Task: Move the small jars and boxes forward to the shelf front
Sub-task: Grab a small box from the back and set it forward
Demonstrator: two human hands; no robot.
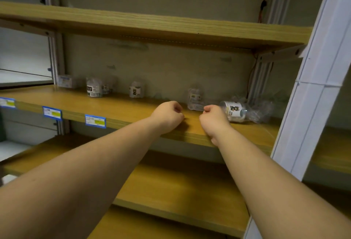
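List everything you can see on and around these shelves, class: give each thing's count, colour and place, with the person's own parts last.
Shelves: three boards in view, tan wood, stacked.
Upright jars: at least three, clear with white labels, back of middle shelf.
Fallen jar: one, clear with white label, lying on its side at right.
Box: one, pale, back left.
Packet: one, clear, just behind the hands.
Price tags: three, blue and yellow, shelf front.
Post: one, white, right.
Left hand: curled, holding nothing.
Right hand: curled, beside fallen jar.

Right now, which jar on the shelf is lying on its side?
The rightmost jar, just beyond the right hand, lies tipped over beside crumpled plastic wrap; the others stand upright.
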